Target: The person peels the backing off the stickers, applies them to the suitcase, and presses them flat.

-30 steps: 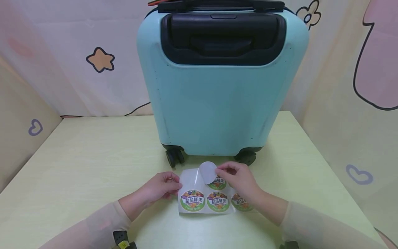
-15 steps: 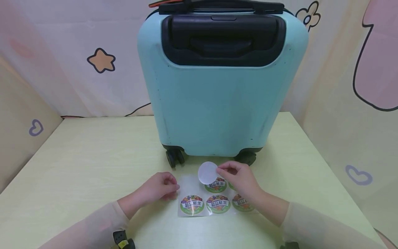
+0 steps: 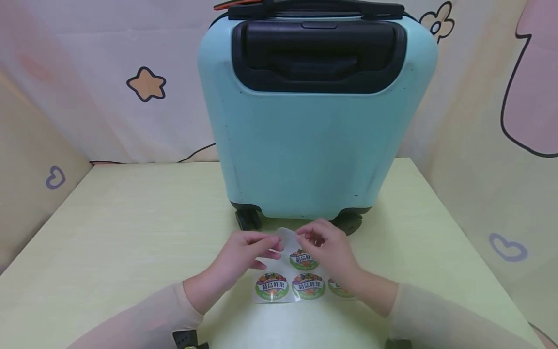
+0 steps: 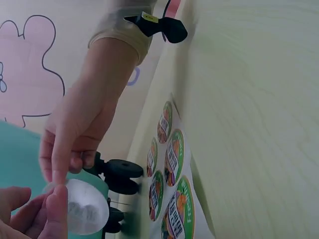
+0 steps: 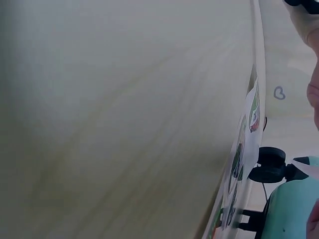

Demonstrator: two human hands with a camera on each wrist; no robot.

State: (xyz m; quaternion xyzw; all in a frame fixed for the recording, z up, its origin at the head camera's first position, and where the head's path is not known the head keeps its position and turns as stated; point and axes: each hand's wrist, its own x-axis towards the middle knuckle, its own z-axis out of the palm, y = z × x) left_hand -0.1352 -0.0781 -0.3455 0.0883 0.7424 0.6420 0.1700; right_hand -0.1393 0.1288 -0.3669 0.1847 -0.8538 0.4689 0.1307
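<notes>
A round sticker (image 4: 87, 206), its plain white back showing, is held up above the sheet in front of the suitcase. My right hand (image 3: 327, 247) pinches its edge between thumb and forefinger. From the other side my left hand (image 3: 244, 252) has thumb and forefinger on the sticker's left edge, the fingertips of both hands close together in the left wrist view. Below them the sticker sheet (image 3: 290, 296) lies on the table, bearing several round fruit labels with green rims. The right forearm and hand cover part of its right side.
A light blue suitcase (image 3: 314, 150) with a black handle panel (image 3: 320, 58) stands upright just behind the hands. Its black wheels (image 3: 247, 220) rest on the pale table (image 3: 152, 218). Printed cloth walls (image 3: 100, 106) enclose the back and sides.
The right hand has lifted the sticker's lower edge away from the sheet. The left hand has left the sheet's left edge and moved right to the sticker.
</notes>
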